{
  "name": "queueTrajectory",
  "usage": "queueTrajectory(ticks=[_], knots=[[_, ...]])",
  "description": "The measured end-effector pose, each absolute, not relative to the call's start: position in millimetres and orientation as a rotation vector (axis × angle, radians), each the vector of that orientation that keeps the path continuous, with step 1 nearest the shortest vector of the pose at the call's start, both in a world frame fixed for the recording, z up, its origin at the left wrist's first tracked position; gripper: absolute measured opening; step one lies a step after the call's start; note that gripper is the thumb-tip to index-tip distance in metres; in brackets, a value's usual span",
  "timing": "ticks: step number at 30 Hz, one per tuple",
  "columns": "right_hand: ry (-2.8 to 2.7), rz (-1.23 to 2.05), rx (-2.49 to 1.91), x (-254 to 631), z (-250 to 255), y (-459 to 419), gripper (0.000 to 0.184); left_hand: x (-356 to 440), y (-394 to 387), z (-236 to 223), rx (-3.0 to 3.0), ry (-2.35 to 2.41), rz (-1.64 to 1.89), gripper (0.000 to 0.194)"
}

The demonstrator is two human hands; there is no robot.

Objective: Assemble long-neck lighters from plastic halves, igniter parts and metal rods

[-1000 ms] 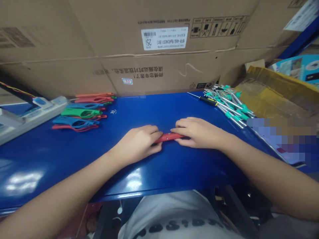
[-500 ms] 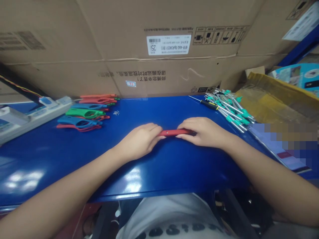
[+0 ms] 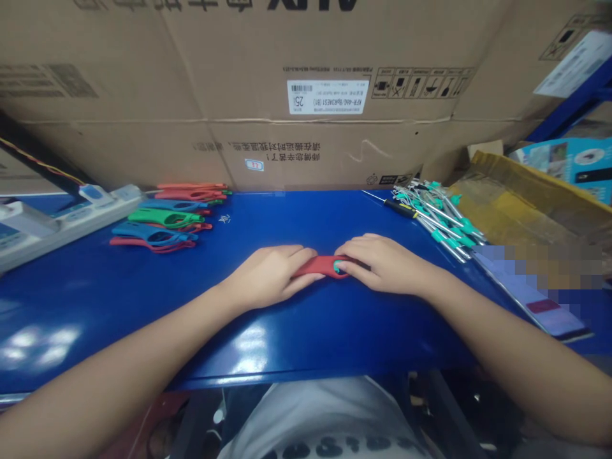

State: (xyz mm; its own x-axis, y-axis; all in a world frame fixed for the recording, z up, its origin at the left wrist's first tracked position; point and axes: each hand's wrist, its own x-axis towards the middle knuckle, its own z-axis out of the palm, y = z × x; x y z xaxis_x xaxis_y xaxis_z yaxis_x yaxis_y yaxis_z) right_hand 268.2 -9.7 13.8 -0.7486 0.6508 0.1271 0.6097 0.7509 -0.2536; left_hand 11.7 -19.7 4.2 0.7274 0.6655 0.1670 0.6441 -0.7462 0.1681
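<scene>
On the blue metal workbench [image 3: 296, 220], the fingers of the left hand [image 3: 268, 275] and right hand [image 3: 385, 264] grasp a red plastic part [image 3: 318, 266], apparently a handle, at mid-bench; slackened grip could let it slip.

Blue workbench [image 3: 119, 299] — plastic handles [image 3: 165, 218], teal-tipped rods [image 3: 440, 220]

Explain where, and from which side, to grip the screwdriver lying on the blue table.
Take the yellow-and-black handle from above with the right hand: it is the thick part, lying flat on the blue table and nearest that hand, while the thin shaft points away left.
</scene>
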Motion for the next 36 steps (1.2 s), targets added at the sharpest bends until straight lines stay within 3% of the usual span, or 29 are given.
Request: queueTrajectory(ticks=[7,14,28,36], knots=[[-2.623,0.431,-0.697,261,1,-16,0.027,12,-21,3,2.715,1.024,0.299,0.044],[-2.514,0.499,-0.704,259,0,-19,0.026,13,-23,5,2.765,0.963,0.314,0.042],[-2.574,0.062,-0.868,278,5,-10,0.029,7,-15,8,2.815,1.065,0.343,0.04],[-2.645,0.013,-0.913,264,5,-16,0.03,13,-22,5,2.796,1.021,0.398,0.037]])
